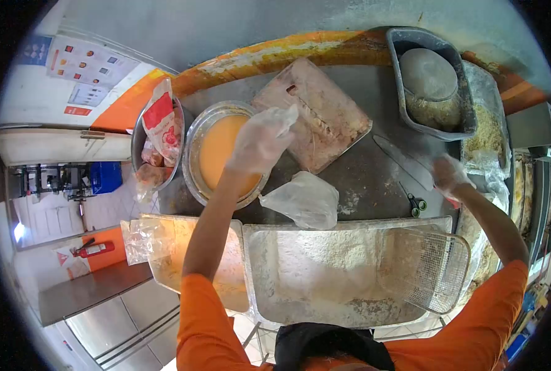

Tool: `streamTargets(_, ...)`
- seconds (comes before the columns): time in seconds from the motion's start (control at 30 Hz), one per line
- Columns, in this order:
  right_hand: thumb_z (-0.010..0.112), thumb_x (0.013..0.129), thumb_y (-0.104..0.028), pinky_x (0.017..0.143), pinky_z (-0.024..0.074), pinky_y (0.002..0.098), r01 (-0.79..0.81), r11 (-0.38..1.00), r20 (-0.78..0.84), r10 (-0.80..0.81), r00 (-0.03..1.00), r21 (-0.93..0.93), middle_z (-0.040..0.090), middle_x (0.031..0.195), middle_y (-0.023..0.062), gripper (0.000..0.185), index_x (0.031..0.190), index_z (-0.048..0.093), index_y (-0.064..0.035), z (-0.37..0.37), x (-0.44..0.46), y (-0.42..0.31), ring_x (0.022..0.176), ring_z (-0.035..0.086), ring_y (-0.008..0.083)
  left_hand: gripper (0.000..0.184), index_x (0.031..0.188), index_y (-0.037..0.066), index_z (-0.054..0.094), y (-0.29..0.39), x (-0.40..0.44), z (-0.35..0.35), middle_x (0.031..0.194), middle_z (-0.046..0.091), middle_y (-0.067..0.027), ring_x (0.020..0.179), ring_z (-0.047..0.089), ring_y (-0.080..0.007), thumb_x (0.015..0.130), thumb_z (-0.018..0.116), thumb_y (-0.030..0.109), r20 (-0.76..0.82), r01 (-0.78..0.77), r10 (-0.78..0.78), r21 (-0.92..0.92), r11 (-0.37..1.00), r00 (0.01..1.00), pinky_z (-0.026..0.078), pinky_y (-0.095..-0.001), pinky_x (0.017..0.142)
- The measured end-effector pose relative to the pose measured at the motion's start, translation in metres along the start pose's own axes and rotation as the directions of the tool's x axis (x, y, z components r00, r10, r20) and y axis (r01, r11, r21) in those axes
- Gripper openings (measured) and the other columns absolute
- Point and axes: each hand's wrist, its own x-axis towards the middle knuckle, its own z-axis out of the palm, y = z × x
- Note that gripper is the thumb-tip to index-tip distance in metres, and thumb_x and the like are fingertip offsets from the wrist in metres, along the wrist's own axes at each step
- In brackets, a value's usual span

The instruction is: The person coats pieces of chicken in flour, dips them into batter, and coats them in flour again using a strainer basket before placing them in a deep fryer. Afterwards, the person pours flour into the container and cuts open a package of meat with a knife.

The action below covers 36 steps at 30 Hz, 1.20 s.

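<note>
My left hand (260, 143), in a clear plastic glove, is over the right side of a metal bowl (192, 145) of orange liquid (219, 148). Its fingers blur into the loose glove, so what they hold, if anything, cannot be made out. My right hand (451, 175), also gloved, is closed at the red-handled end of a long knife (405, 162), whose blade points up and left across the dark table. Just below it lie scissors with green handles (417, 205). A crumpled clear bag (304, 199) rests between the hands, in front of a stained, flat square package (312, 114).
A white-floured tub (325, 315) with a wire basket (433, 266) stands at the front, beside an orange-dusted tray (229, 284). At the back right is a grey bin (402, 93) holding a round container (429, 74). A bowl with bags (164, 127) sits left.
</note>
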Motion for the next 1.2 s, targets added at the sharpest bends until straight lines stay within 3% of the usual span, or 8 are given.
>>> streamTargets(0.1, 0.050, 0.089, -0.024, 0.085, 0.0480, 0.0327, 0.077, 0.984, -0.108, -0.060, 0.992, 0.163, 0.063, 0.100, 0.0090, 0.023, 0.097, 0.064, -0.0087, -0.040, 0.058, -0.032, 0.100, 0.058, 0.0218, 0.039, 0.118, 0.003, 0.055, 0.060, -0.019, -0.051, 0.100, 0.062, -0.0185, 0.100, 0.058, -0.0324, 0.080, 0.058, 0.014, 0.055, 0.371, -0.377, 0.099, 0.924, 0.925, 0.047, -0.0364, 0.085)
streamTargets(0.2, 0.047, 0.091, -0.021, 0.085, 0.0477, 0.0334, 0.359, 0.923, -0.438, -0.267, 0.859, 0.140, 0.063, 0.100, 0.0078, 0.023, 0.106, 0.060, -0.0099, -0.099, 0.106, -0.090, 0.098, 0.058, 0.0213, 0.043, 0.124, 0.003, 0.050, 0.072, -0.091, -0.047, 0.108, 0.059, -0.0183, 0.105, 0.056, -0.0319, 0.082, 0.055, 0.010, 0.005, 0.654, -0.721, -0.425, 0.626, 0.693, 0.045, -0.0355, 0.089)
streamTargets(0.33, 0.050, 0.087, -0.019, 0.087, 0.0470, 0.0379, 0.662, 0.616, -0.653, -0.296, 0.697, 0.427, 0.062, 0.103, 0.0070, 0.027, 0.111, 0.058, -0.0113, -0.090, 0.212, -0.136, 0.100, 0.059, 0.0236, 0.045, 0.127, -0.001, 0.049, 0.126, -0.153, -0.060, 0.123, 0.057, -0.0161, 0.114, 0.055, -0.0250, 0.084, 0.058, 0.008, -0.110, 0.714, -0.723, -0.116, 0.691, 0.682, 0.040, -0.0329, 0.096)
streamTargets(0.43, 0.052, 0.082, -0.023, 0.080, 0.0482, 0.0382, 0.495, 0.866, -0.725, -0.383, 0.572, -0.068, 0.062, 0.097, 0.0099, 0.044, 0.126, 0.050, -0.0144, -0.087, 0.259, -0.146, 0.091, 0.059, 0.0271, 0.047, 0.128, -0.005, 0.048, 0.159, -0.219, -0.033, 0.123, 0.057, -0.0165, 0.115, 0.054, -0.0231, 0.084, 0.060, 0.008, -0.284, 0.736, -0.796, -0.307, 0.603, 0.534, 0.038, -0.0320, 0.099)
streamTargets(0.6, 0.057, 0.078, -0.025, 0.088, 0.0451, 0.0425, 0.435, 0.894, -0.354, -0.444, 0.823, -0.109, 0.061, 0.106, 0.0123, 0.065, 0.138, 0.036, -0.0154, -0.195, 0.193, -0.163, 0.100, 0.058, 0.0262, 0.052, 0.131, -0.008, 0.042, 0.187, -0.260, -0.013, 0.134, 0.048, -0.0199, 0.129, 0.041, -0.0281, 0.082, 0.058, 0.002, -0.183, 0.810, -0.921, -0.438, 0.389, 0.344, 0.029, -0.0348, 0.107)
streamTargets(0.87, 0.057, 0.080, -0.018, 0.085, 0.0471, 0.0355, 0.373, 0.770, -0.514, -0.069, 0.855, 0.518, 0.062, 0.103, 0.0102, 0.024, 0.101, 0.062, -0.0077, -0.203, 0.278, -0.181, 0.101, 0.059, 0.0241, 0.051, 0.131, -0.010, 0.041, 0.188, -0.265, -0.006, 0.136, 0.044, -0.0191, 0.130, 0.038, -0.0261, 0.084, 0.055, 0.002, -0.160, 0.683, -0.908, -0.612, 0.399, 0.387, 0.026, -0.0354, 0.108)
streamTargets(1.03, 0.059, 0.078, -0.019, 0.081, 0.0467, 0.0346, 0.433, 0.768, -0.407, -0.626, 0.666, -0.472, 0.062, 0.098, 0.0102, 0.019, 0.087, 0.066, -0.0040, -0.170, 0.276, -0.187, 0.097, 0.058, 0.0241, 0.051, 0.130, -0.011, 0.041, 0.192, -0.266, -0.006, 0.136, 0.044, -0.0209, 0.131, 0.038, -0.0264, 0.082, 0.055, -0.001, -0.145, 0.622, -0.930, -0.707, 0.337, 0.338, 0.026, -0.0347, 0.108)
streamTargets(1.2, 0.063, 0.074, -0.020, 0.088, 0.0460, 0.0325, 0.447, 0.838, -0.436, -0.545, 0.716, -0.314, 0.062, 0.100, 0.0091, 0.024, 0.092, 0.067, -0.0044, -0.155, 0.289, -0.194, 0.107, 0.055, 0.0268, 0.051, 0.130, -0.012, 0.040, 0.194, -0.268, -0.007, 0.136, 0.045, -0.0213, 0.131, 0.038, -0.0264, 0.083, 0.056, 0.001, -0.161, 0.640, -0.896, -0.648, 0.412, 0.413, 0.026, -0.0350, 0.108)
